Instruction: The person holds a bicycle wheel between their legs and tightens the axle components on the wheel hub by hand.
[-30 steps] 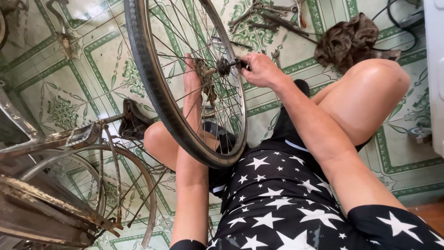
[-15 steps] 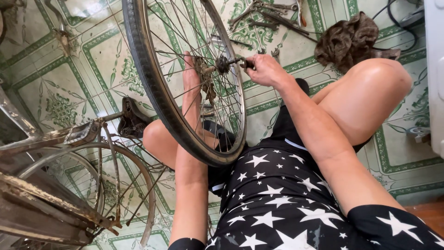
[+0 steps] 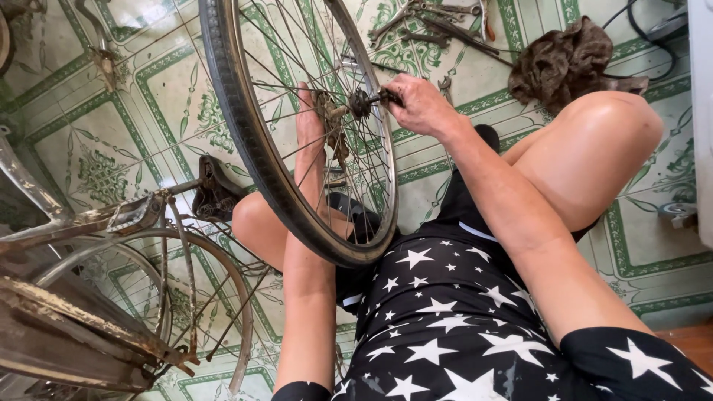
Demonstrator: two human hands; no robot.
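Gripping from behind the spokes, my left hand (image 3: 310, 130) was pressed against the far side of the hub, fingers up along the rusty sprocket (image 3: 329, 122); I could not tell whether it was clenched on anything. Compared with a second before, the bicycle wheel (image 3: 297, 134) had barely shifted, and my right hand (image 3: 421, 106) had stayed at the axle end. That grip was closed on a small dark tool or nut at the axle (image 3: 371, 97), which suggested the turning there was still under way.

The wheel stood upright between my knees, its worn black tyre resting on my lap. Its spokes were thin and dull, the hub greasy. Off to the left lay a rusted bicycle frame (image 3: 82, 297) on the tiled floor (image 3: 111, 111). To the right sat loose tools (image 3: 438, 18) and a brown rag (image 3: 564, 59).
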